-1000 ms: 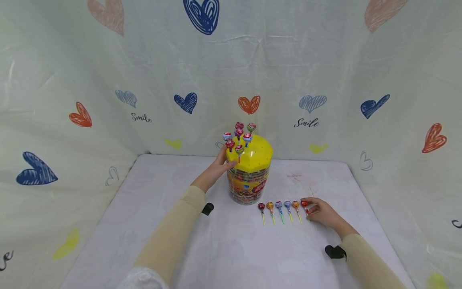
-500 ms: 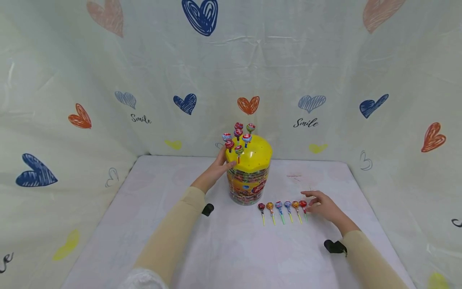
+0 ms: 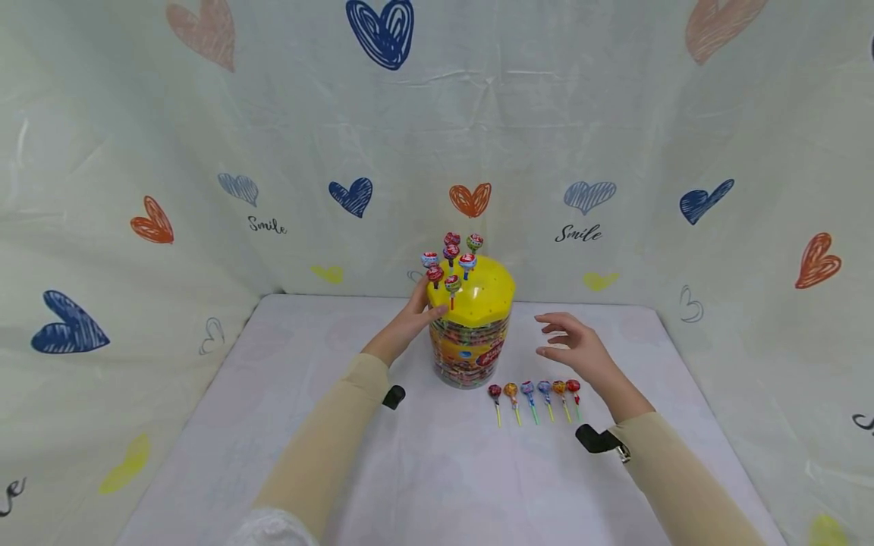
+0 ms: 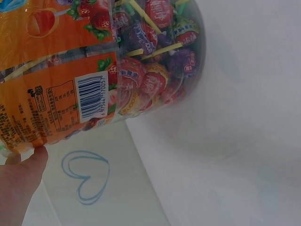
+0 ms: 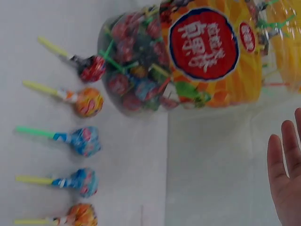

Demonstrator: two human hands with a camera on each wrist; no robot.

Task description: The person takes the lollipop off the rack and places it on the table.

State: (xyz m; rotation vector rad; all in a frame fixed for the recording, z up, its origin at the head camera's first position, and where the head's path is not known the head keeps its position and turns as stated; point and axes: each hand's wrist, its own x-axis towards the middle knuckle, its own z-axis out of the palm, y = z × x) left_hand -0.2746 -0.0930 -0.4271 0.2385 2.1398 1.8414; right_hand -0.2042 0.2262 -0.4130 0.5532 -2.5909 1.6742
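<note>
A clear jar [image 3: 466,356] of wrapped lollipops stands upright with a yellow lid [image 3: 486,292]. Several lollipops [image 3: 453,283] stick up from the lid's left half. My left hand [image 3: 413,315] grips the jar's upper left side, thumb in front near the lid's rim; in the left wrist view its fingertips [image 4: 40,153] meet the orange label. To the right of the jar, my right hand [image 3: 576,349] hovers above the table with loosely bent fingers and holds nothing. Below it, a row of several lollipops [image 3: 528,388] lies on the table, sticks toward me.
The white-covered table [image 3: 437,470] ends at a hanging sheet [image 3: 532,121] printed with hearts, which closes off the back and both sides. Dark wrist cameras [image 3: 595,438] sit at both sleeves.
My right hand has left the red lollipop at the row's right end, then risen and moved up and left toward the jar. The left hand stays on the jar.
</note>
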